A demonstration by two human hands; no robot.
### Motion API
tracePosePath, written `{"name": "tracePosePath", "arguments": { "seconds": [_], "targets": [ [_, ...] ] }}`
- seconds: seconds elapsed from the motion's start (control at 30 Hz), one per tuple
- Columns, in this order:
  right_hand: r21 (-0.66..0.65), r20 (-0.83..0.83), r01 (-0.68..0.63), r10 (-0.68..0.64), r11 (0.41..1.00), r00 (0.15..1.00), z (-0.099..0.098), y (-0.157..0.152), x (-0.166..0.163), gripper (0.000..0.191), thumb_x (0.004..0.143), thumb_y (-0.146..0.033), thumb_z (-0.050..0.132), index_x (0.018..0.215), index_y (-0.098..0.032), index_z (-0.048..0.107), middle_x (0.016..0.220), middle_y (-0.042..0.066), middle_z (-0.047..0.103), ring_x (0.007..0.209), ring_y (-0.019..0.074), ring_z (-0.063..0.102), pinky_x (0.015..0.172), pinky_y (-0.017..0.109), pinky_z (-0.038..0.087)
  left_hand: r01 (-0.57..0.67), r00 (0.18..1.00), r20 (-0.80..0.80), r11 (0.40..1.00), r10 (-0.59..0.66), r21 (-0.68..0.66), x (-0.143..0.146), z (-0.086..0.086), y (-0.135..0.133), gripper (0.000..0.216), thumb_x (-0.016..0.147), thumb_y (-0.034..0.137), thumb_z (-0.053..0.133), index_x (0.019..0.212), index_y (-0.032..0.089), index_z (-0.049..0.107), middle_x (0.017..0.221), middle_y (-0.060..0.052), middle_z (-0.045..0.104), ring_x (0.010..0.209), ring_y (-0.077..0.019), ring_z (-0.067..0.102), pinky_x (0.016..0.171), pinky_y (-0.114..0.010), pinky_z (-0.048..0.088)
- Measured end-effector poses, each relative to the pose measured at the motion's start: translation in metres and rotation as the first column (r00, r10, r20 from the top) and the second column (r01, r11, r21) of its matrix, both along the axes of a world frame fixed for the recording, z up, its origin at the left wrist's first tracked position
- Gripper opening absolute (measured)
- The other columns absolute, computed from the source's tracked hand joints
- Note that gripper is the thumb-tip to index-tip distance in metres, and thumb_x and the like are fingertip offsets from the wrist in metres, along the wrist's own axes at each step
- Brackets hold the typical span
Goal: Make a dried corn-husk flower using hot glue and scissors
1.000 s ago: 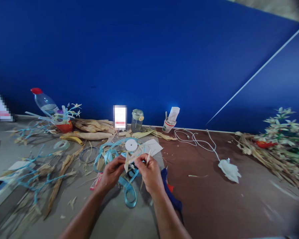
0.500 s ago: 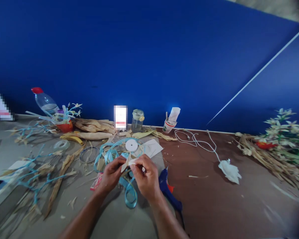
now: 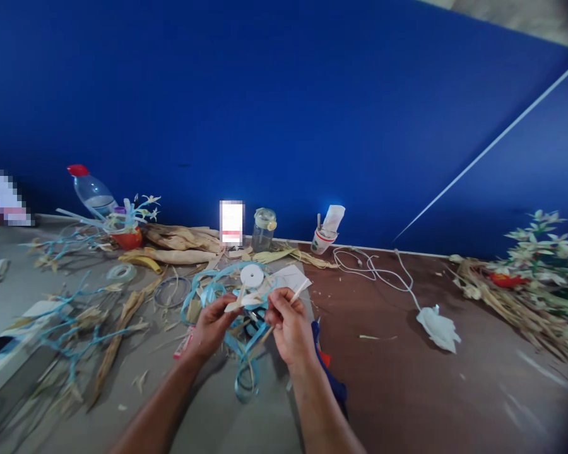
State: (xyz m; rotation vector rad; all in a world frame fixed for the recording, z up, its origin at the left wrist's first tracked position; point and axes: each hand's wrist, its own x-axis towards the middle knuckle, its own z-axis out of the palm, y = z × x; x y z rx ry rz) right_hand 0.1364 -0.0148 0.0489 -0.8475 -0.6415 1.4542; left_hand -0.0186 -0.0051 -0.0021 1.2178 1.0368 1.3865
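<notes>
My left hand (image 3: 214, 326) pinches a pale flower-like piece of dried husk (image 3: 236, 305), its pointed petals spread beyond the fingertips. A hand's width to the right, my right hand (image 3: 289, 328) is closed on a thin pale stick (image 3: 300, 289), one end pointing up and right past the fingers. The two hands are apart. Beneath them lies a tangle of light-blue ribbon (image 3: 247, 383), with a white spool (image 3: 252, 275) just beyond. Partly hidden by my right wrist is a blue glue gun (image 3: 335, 384).
Dried husks (image 3: 180, 238) lie along the blue wall, near a glass jar (image 3: 264, 233) and a paper cup (image 3: 322, 241). Blue-wrapped branches (image 3: 88, 340) cover the left side. A white cable (image 3: 383, 272) and a flower bunch (image 3: 539, 252) are to the right.
My hands have moved apart from being close together. The flower-like husk piece stays in my left hand, while the thin stick now shows in my right hand, which shifted right.
</notes>
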Motion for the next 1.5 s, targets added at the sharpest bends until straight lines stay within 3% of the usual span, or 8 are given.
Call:
{"name": "tracePosePath", "arguments": {
  "seconds": [0.3, 0.7, 0.87, 0.97, 1.17, 1.3, 1.4, 1.5],
  "targets": [
    [-0.06, 0.022, -0.008, 0.009, 0.998, 1.0, 0.0, 0.006, 0.001, 0.03, 0.058, -0.031, 0.073, 0.082, -0.017, 0.06, 0.057, -0.007, 0.043, 0.046, 0.0055, 0.036, 0.046, 0.021, 0.027, -0.048, 0.991, 0.121, 0.992, 0.062, -0.113, -0.005, -0.006, 0.008, 0.023, 0.064, 0.034, 0.075, 0.07, 0.015, 0.064, 0.058, 0.003, 0.054, 0.052, -0.0085, 0.044, 0.05, -0.02, 0.034],
    [0.006, 0.101, 0.065, -0.065, 0.998, 0.993, 0.004, 0.014, 0.012, 0.025, 0.061, -0.025, 0.063, 0.085, -0.016, 0.064, 0.071, 0.0, 0.054, 0.055, 0.0098, 0.046, 0.052, 0.026, 0.04, -0.03, 0.977, 0.208, 0.996, 0.047, -0.087, -0.014, -0.012, 0.015, 0.027, 0.062, 0.036, 0.076, 0.07, 0.013, 0.065, 0.059, 0.0, 0.058, 0.05, -0.0077, 0.044, 0.048, -0.02, 0.033],
    [-0.006, 0.18, -0.031, 0.032, 0.999, 0.983, 0.014, 0.015, 0.015, 0.033, 0.063, -0.032, 0.065, 0.092, -0.015, 0.063, 0.052, -0.006, 0.047, 0.05, 0.0117, 0.048, 0.05, 0.027, 0.044, -0.014, 0.966, 0.256, 0.996, 0.036, -0.089, -0.015, -0.004, 0.015, 0.028, 0.058, 0.036, 0.079, 0.063, 0.013, 0.063, 0.057, 0.001, 0.058, 0.049, -0.007, 0.046, 0.047, -0.02, 0.034],
    [-0.034, 0.325, -0.054, 0.062, 0.998, 0.944, 0.008, 0.028, 0.018, 0.028, 0.061, -0.03, 0.064, 0.085, -0.015, 0.063, 0.049, -0.007, 0.047, 0.048, 0.011, 0.048, 0.049, 0.027, 0.045, -0.003, 0.949, 0.314, 0.993, 0.04, -0.12, -0.017, -0.002, 0.016, 0.028, 0.056, 0.034, 0.08, 0.062, 0.014, 0.062, 0.059, 0.0, 0.06, 0.051, -0.0076, 0.05, 0.048, -0.02, 0.036],
    [-0.049, 0.735, -0.02, 0.049, 0.999, 0.676, -0.029, 0.056, 0.022, 0.021, 0.063, -0.026, 0.063, 0.081, -0.017, 0.059, 0.053, -0.008, 0.048, 0.042, 0.0088, 0.045, 0.044, 0.022, 0.04, 0.022, 0.941, 0.339, 0.993, 0.017, -0.112, -0.022, -0.01, 0.021, 0.026, 0.057, 0.032, 0.08, 0.065, 0.014, 0.062, 0.058, 0.001, 0.06, 0.051, -0.0079, 0.051, 0.047, -0.019, 0.036],
    [-0.082, 0.925, -0.045, 0.093, 0.996, 0.369, -0.042, 0.06, 0.018, 0.03, 0.065, -0.019, 0.063, 0.095, -0.017, 0.06, 0.063, -0.004, 0.055, 0.059, 0.0145, 0.055, 0.061, 0.027, 0.045, 0.034, 0.947, 0.321, 0.994, 0.001, -0.102, -0.023, -0.015, 0.023, 0.024, 0.059, 0.031, 0.079, 0.065, 0.014, 0.062, 0.058, 0.001, 0.06, 0.05, -0.0074, 0.049, 0.046, -0.019, 0.035],
    [0.043, 0.981, -0.012, -0.04, 0.999, 0.188, -0.041, 0.056, 0.013, 0.05, 0.067, -0.017, 0.062, 0.116, -0.012, 0.053, 0.09, 0.009, 0.06, 0.085, 0.0226, 0.058, 0.077, 0.033, 0.044, 0.036, 0.95, 0.313, 0.994, -0.004, -0.099, -0.023, -0.015, 0.023, 0.023, 0.06, 0.03, 0.078, 0.065, 0.015, 0.062, 0.059, 0.001, 0.06, 0.05, -0.0071, 0.048, 0.045, -0.019, 0.034],
    [0.237, 0.959, -0.041, -0.227, 0.971, 0.17, -0.033, 0.045, 0.008, 0.04, 0.074, -0.015, 0.053, 0.114, -0.014, 0.055, 0.104, 0.012, 0.058, 0.094, 0.0229, 0.056, 0.083, 0.035, 0.043, 0.022, 0.949, 0.314, 0.994, 0.014, -0.111, -0.023, -0.014, 0.023, 0.024, 0.059, 0.03, 0.079, 0.065, 0.015, 0.061, 0.059, 0.001, 0.06, 0.051, -0.0076, 0.049, 0.045, -0.019, 0.034]
  ]
}}
